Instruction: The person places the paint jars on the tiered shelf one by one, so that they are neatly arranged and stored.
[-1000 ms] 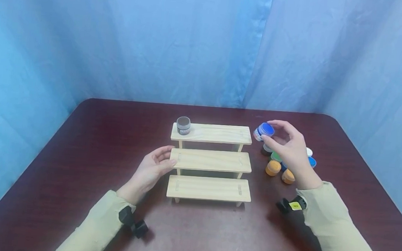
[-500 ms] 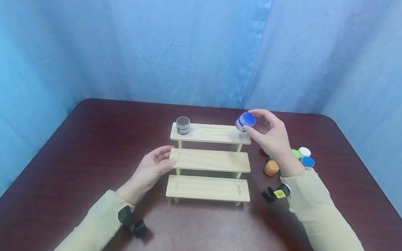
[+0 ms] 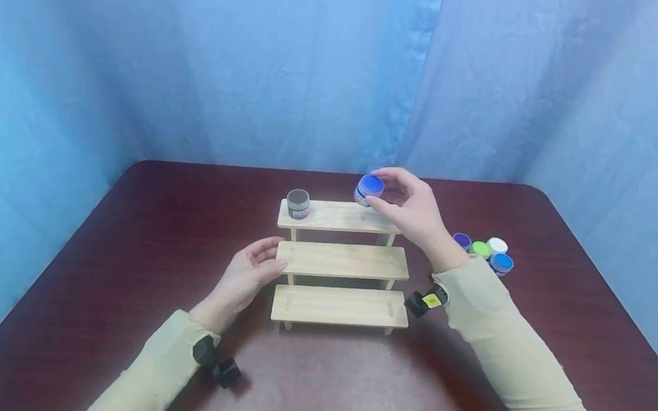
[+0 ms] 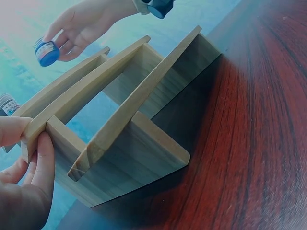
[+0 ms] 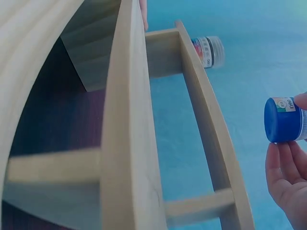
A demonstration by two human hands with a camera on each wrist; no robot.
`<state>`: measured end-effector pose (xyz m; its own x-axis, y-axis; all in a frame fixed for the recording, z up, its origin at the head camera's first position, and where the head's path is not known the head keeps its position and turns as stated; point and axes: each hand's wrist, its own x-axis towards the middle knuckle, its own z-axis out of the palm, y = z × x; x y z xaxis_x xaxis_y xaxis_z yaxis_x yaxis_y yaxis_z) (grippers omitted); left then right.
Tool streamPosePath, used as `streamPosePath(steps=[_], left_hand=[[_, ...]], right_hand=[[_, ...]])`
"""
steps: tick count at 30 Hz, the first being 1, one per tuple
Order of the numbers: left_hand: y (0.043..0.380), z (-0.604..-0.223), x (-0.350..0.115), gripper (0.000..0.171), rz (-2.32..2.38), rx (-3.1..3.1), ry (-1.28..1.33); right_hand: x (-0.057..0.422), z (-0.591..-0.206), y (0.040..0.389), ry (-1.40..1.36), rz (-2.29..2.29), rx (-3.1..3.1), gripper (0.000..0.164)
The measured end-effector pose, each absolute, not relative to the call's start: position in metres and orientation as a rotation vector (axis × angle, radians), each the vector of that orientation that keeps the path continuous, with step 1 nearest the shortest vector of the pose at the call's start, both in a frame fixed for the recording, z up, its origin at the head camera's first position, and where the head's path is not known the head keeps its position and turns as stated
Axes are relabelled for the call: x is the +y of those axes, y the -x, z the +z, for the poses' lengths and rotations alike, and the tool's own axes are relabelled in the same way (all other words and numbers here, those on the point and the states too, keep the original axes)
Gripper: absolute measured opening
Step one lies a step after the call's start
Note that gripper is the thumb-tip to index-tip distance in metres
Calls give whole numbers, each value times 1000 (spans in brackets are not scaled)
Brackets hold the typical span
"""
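Observation:
A three-tier wooden stand (image 3: 342,260) stands mid-table. My left hand (image 3: 249,276) pinches the left end of its middle board, thumb on top and fingers beneath, as the left wrist view also shows. A small blue paint jar (image 3: 369,190) is held between thumb and fingers of my right hand (image 3: 415,208), close over the top board. In the right wrist view the blue jar (image 5: 283,120) hangs apart from the boards. One dark grey paint jar (image 3: 298,204) stands upright at the left end of the top board.
Several paint jars cluster on the dark red table at the right, among them a purple jar (image 3: 461,241), a green jar (image 3: 480,249), a white jar (image 3: 497,245) and a bright blue jar (image 3: 501,264). My right forearm hides others. Blue curtains (image 3: 258,67) surround the table.
My right hand has carried the blue paint jar leftward from beside the stand to over the top board. The left hand stays on the middle board.

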<state>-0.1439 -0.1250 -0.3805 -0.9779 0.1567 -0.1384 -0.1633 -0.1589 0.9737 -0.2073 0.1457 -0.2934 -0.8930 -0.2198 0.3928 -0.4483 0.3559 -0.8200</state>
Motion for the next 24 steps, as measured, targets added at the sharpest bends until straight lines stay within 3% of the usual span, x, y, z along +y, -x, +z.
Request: streamPosePath(steps=[24], left_hand=[[145, -384, -127, 54, 2273, 1839, -6]], right_hand=[[103, -300, 219, -719, 1544, -2525, 38]])
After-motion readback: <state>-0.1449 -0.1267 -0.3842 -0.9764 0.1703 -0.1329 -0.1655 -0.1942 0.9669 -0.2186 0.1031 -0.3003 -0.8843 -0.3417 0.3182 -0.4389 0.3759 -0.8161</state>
